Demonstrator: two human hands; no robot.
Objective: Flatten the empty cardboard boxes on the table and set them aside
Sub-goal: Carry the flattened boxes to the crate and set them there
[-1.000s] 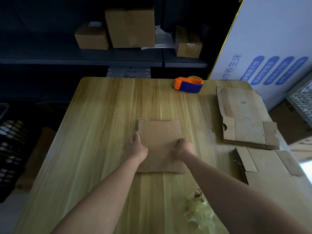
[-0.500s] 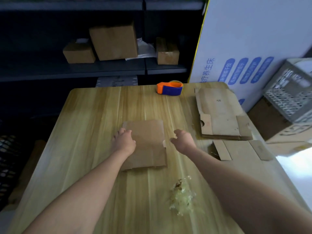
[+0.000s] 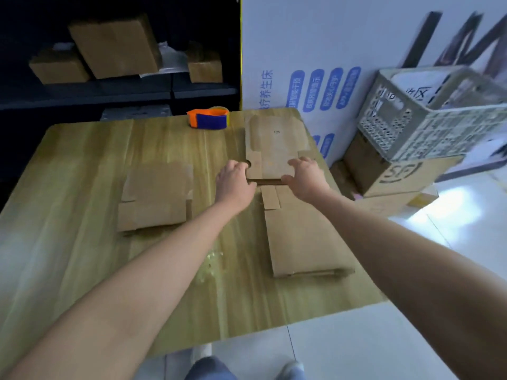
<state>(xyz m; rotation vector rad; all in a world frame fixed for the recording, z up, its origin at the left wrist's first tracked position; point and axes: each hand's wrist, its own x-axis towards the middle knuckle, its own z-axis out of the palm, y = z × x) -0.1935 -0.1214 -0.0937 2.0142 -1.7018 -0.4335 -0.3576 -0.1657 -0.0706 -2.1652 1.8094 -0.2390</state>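
Both hands are at the near edge of the far box [image 3: 274, 141], which lies flat at the far right corner of the tabletop [image 3: 82, 165]. The left hand [image 3: 236, 183] curls its fingers over the box's near left corner. The right hand [image 3: 307, 179] pinches the near edge, with the thumb in front and the fingers on top.

Such folded cardboard is probably light and rather stiff, but it bends at the creases, so a hold at two corners seems good.

The board [image 3: 315, 50] behind has blue Chinese writing, partly "养生床". A carton [image 3: 397, 174] on the floor shows "SF".
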